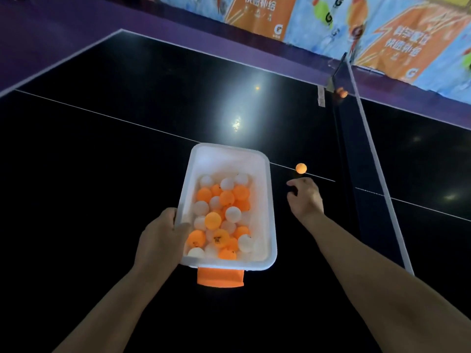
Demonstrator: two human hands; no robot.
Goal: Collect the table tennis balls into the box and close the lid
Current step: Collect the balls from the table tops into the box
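A white plastic box is held above the dark table, holding several orange and white table tennis balls. My left hand grips its left rim. An orange latch hangs from its near end. No lid shows. One loose orange ball lies on the table just beyond my right hand, which hovers with fingers curled downward and holds nothing I can see. Another orange ball sits far off by the net post.
The dark table tennis table has white lines. Its net runs along the right side, close to my right arm. Purple floor and colourful banners lie beyond the far edge.
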